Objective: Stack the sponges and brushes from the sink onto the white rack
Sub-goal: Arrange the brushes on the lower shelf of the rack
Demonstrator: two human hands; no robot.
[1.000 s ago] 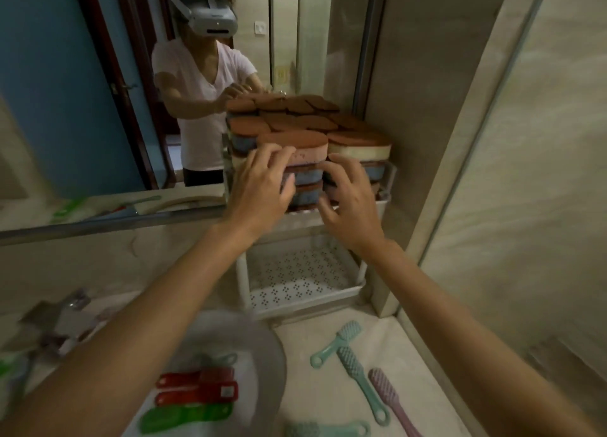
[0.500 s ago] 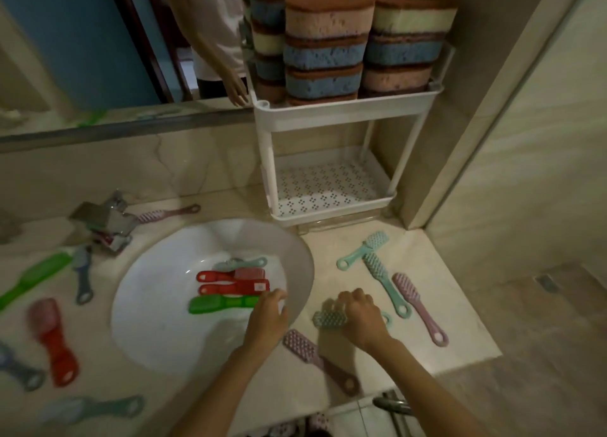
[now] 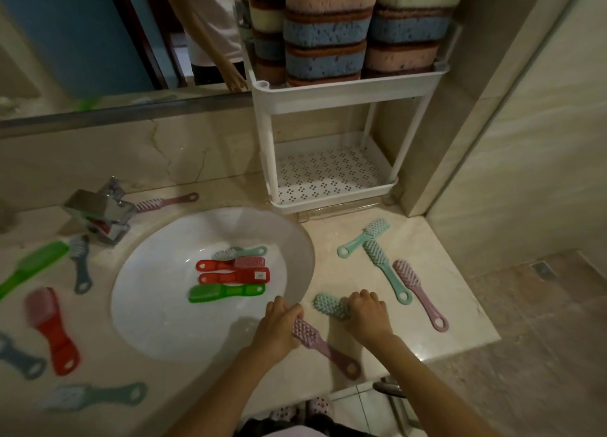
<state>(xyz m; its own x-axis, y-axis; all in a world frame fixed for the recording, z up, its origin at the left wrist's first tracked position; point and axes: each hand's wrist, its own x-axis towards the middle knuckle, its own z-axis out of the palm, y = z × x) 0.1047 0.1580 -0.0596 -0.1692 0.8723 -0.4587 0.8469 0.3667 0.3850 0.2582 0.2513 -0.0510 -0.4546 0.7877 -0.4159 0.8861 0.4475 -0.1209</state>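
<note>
A marble worktop (image 3: 427, 292) under a mirror (image 3: 65, 42) carries a white sink (image 3: 157, 305). In the right corner stands a white rack (image 3: 345, 91), its top tier packed with stacked sponges (image 3: 325, 32). The left hand (image 3: 279, 330) curls its fingers over the head of a pink brush (image 3: 308, 333) just off the sink's near rim, the right hand (image 3: 369, 315) is closed round the handle of a teal brush (image 3: 328, 305) beside it, and four more brushes (image 3: 235, 275) lie together in the sink, with others scattered on the worktop either side.
</note>
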